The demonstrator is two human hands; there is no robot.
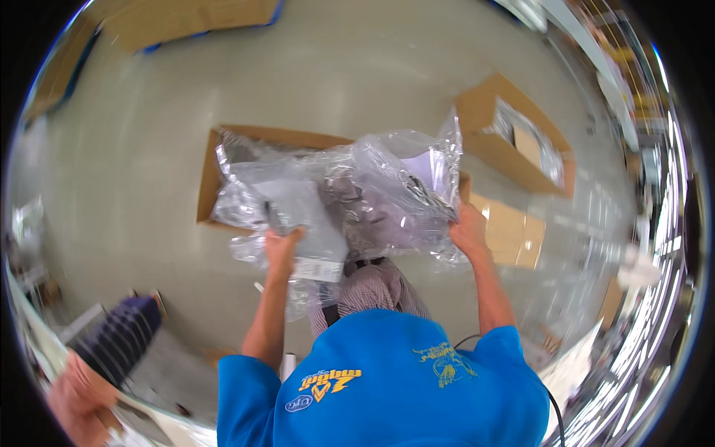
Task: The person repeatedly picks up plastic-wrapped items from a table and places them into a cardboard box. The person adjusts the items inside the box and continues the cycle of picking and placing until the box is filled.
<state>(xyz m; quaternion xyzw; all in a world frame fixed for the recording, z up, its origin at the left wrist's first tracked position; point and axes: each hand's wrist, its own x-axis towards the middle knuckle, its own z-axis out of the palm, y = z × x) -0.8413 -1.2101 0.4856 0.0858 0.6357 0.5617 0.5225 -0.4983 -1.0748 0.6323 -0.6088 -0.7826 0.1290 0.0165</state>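
Note:
My left hand grips a flat grey panel-like piece with a white label on its near end. A large clear plastic bag spreads across the space between my hands. My right hand pinches the bag's right side, and whitish sheet-like contents show through it there. Under the bag's left part stands an open cardboard box; its left and far walls are visible, while the plastic hides most of its inside. The fingers of both hands are partly covered by what they hold.
To the right on the floor stands another open cardboard box with clear plastic inside. A flat cardboard piece lies near it. Large cardboard pieces with blue edges are at the far left. Another person is at the lower left.

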